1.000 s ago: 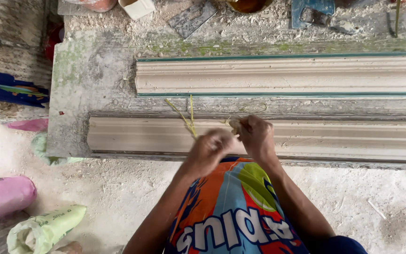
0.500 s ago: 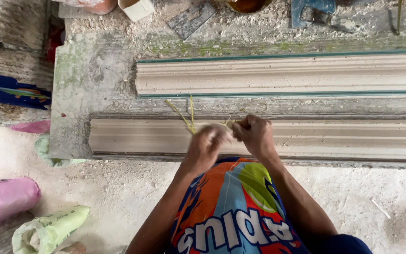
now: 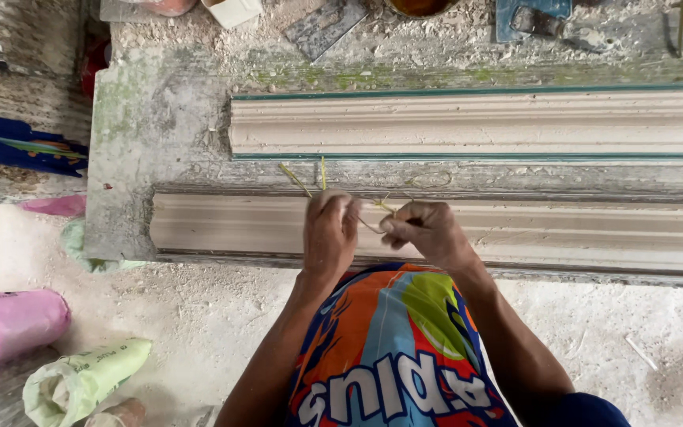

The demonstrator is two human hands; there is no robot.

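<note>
1. We see our left hand (image 3: 330, 233) at the centre of the view, its fingers clenched around thin yellow-green fibre strands (image 3: 303, 179) whose free ends stick out toward 11 and 12 o'clock.
2. Our right hand (image 3: 428, 232) sits just beside it at 3 o'clock, fingers pinched shut on the same strands, a short length of which runs between the two hands.
3. Both hands hover over the near moulding (image 3: 223, 225), a long pale cast strip with stepped ridges that lies across the table (image 3: 152, 134) from 9 to 3 o'clock; we cannot tell whether the hands touch it.
4. A second moulding (image 3: 476, 122) of the same profile, edged in green, lies parallel at 12 o'clock, well apart from the hands.
5. Along the far edge of the table, at 12 o'clock, stand a flat grey trowel blade (image 3: 322, 25) and a blue tool (image 3: 531, 16), amid crumbs of dried plaster.
6. On the dusty floor at 8 o'clock lie a pink sack (image 3: 5, 324) and, nearer 7 o'clock, a pale green bag (image 3: 81, 379) with its mouth open.
7. A bright orange, blue and green shirt (image 3: 397, 356) fills the view at 6 o'clock.
</note>
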